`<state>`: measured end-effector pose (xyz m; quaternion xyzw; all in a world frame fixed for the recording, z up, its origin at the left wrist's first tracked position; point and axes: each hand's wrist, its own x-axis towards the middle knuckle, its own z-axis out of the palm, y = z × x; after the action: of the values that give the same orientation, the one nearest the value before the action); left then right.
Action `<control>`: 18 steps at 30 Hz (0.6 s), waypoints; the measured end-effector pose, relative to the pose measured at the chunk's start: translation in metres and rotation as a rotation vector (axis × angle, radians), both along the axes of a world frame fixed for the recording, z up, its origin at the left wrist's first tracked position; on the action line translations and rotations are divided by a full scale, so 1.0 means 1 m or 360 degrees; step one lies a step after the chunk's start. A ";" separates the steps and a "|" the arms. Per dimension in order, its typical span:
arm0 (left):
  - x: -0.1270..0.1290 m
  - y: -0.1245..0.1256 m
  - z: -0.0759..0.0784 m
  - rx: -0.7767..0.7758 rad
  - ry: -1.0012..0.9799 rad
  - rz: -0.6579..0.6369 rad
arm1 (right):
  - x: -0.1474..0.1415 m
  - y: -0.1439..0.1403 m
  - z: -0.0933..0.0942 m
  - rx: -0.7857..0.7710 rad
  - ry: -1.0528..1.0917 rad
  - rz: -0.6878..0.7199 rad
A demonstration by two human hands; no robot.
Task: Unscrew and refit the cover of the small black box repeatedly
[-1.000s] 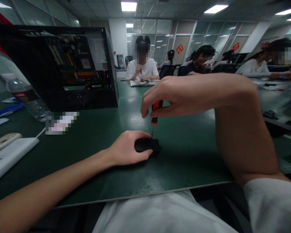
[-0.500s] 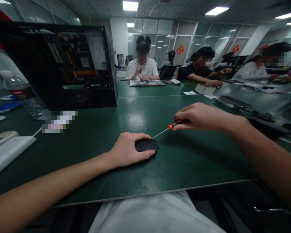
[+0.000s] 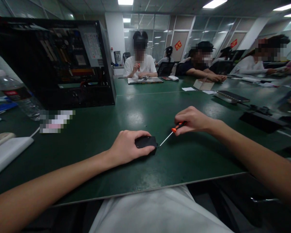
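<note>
My left hand [image 3: 131,147] is closed around a small black box [image 3: 145,141], thumb on the near side and fingers on the far side, holding it on the green tabletop. In my right hand [image 3: 192,119] is a screwdriver [image 3: 167,138] with an orange and black handle and a thin bright shaft. The shaft slants down and to the left. Its tip is at the right end of the box, close to the table; I cannot tell whether it touches the box or a small bit there.
An open black computer case [image 3: 87,94] stands at the left, beside a plastic bottle [image 3: 24,97] and a white power strip [image 3: 12,153]. Black parts [image 3: 262,121] lie at the right. Across the green table [image 3: 133,108], a person [image 3: 140,64] works, with others farther right.
The screwdriver tip has moved from the box's top far edge to just off its right end. My right hand has shifted slightly. The left hand keeps its hold.
</note>
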<state>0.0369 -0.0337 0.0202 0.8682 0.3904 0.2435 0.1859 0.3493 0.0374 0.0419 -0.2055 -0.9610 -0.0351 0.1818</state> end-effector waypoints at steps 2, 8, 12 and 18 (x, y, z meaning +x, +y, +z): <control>0.000 0.000 -0.001 0.0007 -0.0003 -0.0008 | -0.003 0.003 -0.007 -0.0050 0.0018 0.0007; -0.001 0.001 -0.001 0.0010 -0.0013 -0.0026 | -0.015 0.008 -0.025 -0.0269 0.0065 -0.0020; -0.002 0.001 -0.001 0.0009 -0.0029 -0.0055 | -0.022 0.008 -0.033 -0.0327 0.0036 -0.0102; -0.001 -0.001 0.000 0.0053 0.0021 -0.0027 | -0.035 0.010 -0.036 -0.0247 -0.0051 -0.0240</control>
<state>0.0362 -0.0343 0.0200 0.8760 0.3801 0.2427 0.1708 0.3145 0.0472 0.0056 -0.2902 -0.9454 0.0225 0.1469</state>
